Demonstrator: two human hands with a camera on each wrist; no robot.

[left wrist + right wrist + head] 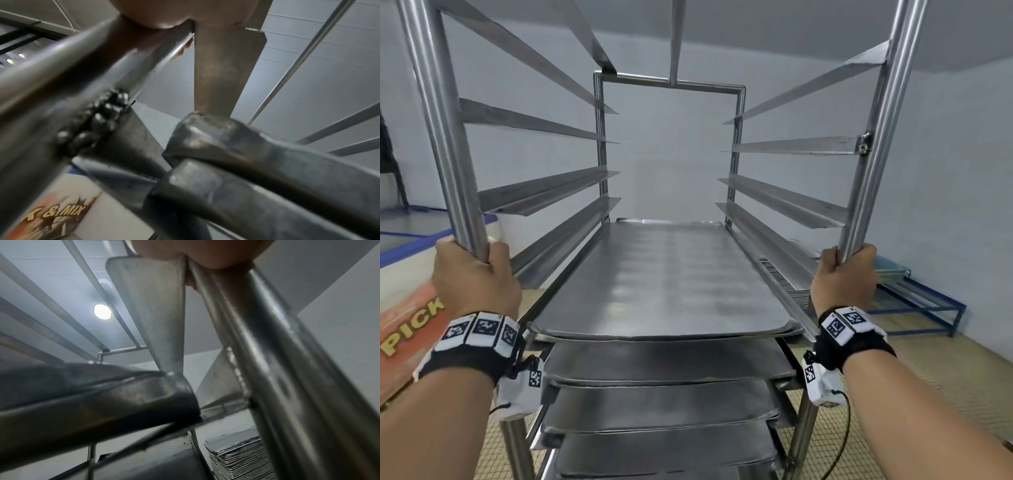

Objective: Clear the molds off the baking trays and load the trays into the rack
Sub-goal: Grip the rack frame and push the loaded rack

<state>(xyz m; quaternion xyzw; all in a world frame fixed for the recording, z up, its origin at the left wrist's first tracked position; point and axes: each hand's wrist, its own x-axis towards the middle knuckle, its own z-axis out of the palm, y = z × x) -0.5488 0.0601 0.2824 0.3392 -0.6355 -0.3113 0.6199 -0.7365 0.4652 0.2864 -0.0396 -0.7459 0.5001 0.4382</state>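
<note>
Two hands on rack: left hand wrapped round left front post, right hand wrapped round right front post, fingers curled tight. Four trays loaded on lower rails, long axis running straight away, between hands, equally near both. Upper rails empty. No molds visible. Spare tray stack beyond right post.

Pale walls, tiled floor, ceiling lamp.
</note>
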